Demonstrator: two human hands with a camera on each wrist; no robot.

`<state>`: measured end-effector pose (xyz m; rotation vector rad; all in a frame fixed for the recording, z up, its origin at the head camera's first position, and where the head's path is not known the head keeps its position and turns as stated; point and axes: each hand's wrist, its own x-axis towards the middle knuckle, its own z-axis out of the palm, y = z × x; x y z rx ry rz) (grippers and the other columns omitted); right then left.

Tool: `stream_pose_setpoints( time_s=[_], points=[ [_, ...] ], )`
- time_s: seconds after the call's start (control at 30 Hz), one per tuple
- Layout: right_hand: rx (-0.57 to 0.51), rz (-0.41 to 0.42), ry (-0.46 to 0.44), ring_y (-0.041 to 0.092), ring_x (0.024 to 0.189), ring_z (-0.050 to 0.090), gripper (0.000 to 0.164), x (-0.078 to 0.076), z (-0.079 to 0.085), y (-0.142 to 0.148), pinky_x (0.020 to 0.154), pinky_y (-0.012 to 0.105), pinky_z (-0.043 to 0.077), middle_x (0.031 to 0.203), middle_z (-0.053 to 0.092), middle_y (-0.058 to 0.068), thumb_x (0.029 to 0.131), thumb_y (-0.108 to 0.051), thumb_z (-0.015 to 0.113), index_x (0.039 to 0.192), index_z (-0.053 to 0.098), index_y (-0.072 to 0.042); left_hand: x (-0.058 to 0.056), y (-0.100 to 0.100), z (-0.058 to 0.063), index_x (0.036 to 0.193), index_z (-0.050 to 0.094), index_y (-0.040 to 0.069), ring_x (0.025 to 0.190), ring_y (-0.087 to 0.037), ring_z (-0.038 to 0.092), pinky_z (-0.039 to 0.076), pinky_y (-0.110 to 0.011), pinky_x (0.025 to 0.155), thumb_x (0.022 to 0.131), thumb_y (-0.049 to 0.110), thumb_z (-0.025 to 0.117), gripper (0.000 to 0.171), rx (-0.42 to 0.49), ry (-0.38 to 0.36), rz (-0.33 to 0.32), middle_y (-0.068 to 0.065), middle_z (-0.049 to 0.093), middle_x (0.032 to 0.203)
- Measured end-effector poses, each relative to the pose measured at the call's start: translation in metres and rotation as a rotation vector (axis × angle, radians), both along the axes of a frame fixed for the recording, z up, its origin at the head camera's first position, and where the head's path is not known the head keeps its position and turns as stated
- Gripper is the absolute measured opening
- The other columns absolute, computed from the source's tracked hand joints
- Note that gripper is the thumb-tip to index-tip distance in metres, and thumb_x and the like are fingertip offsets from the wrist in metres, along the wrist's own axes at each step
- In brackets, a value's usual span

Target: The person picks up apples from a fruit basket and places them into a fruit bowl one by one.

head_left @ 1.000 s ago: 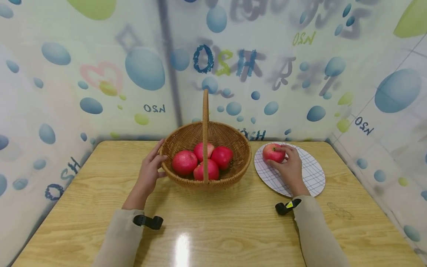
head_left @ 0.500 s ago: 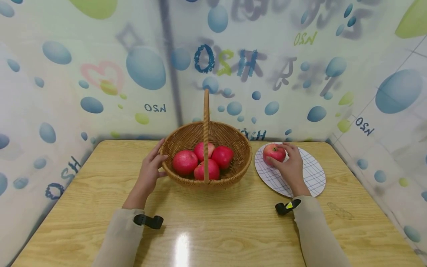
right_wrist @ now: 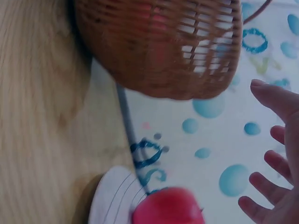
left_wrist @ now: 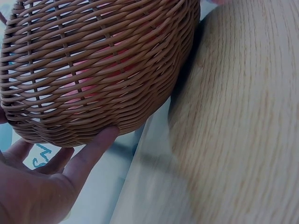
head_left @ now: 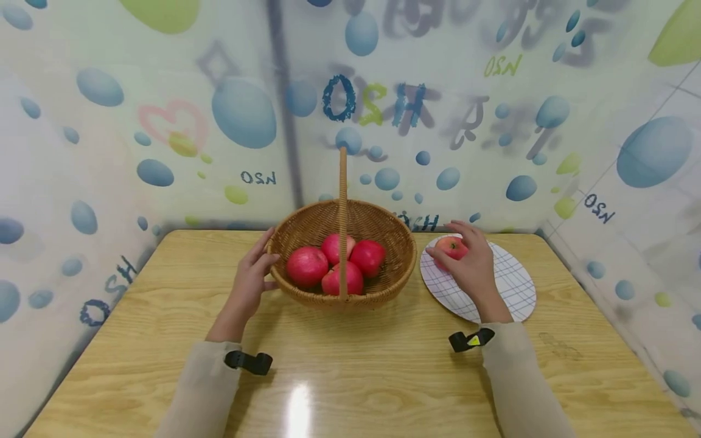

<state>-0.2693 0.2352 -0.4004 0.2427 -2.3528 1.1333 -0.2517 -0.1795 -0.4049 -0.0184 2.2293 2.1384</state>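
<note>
A brown wicker basket [head_left: 296,295] with a tall arched handle [head_left: 342,182] stands at the back of the table, several red apples [head_left: 308,266] inside. My left hand [head_left: 252,274] holds its left rim, thumb at the edge and fingers against the outer weave; in the left wrist view those fingers [left_wrist: 96,147] lie along the woven side. To the right, one red apple [head_left: 452,246] sits on a white plate [head_left: 512,280] with a blue grid. Just over that apple hovers my right hand [head_left: 472,261], thumb and fingers spread apart, its palm holding nothing; the right wrist view shows the apple [right_wrist: 168,207] apart from the hand.
The wooden table [head_left: 350,365] ends at a wall [head_left: 164,73] printed with blue and green drops, close behind the basket and plate. A second wall [head_left: 657,213] rises along the right. Both wrists carry black camera straps [head_left: 249,362].
My right hand has let go of the apple on the plate, spread its fingers and lifted a little. My left hand stays at the basket's rim. The view has shifted slightly.
</note>
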Motion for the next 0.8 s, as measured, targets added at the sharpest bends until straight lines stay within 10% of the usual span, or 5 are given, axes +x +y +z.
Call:
stream_pose_setpoints(
  time_s=[0.33,0.8],
  points=[
    [-0.045,0.22,0.021,0.031,0.138,0.049,0.067,0.009,0.033,-0.039,0.111,0.053,0.048,0.15,0.051,0.012,0.08,-0.015,0.086,0.141,0.059,-0.009,-0.002,-0.001,-0.002,0.162,0.025,0.033,0.152,-0.039,0.031,0.056,-0.052,0.096,0.105,0.018,0.043,0.061,0.023,0.007,-0.003,-0.012,0.022,0.168],
    [0.159,0.396,-0.097,0.037,0.128,0.056,0.072,-0.019,0.047,-0.085,0.102,0.053,0.055,0.146,0.055,0.012,0.081,-0.024,0.086,0.144,0.055,-0.008,-0.001,-0.001,-0.002,0.161,0.026,0.037,0.152,-0.036,0.031,0.058,-0.046,0.093,0.105,0.019,0.043,0.061,0.01,-0.002,0.0,-0.012,0.022,0.169]
  ],
)
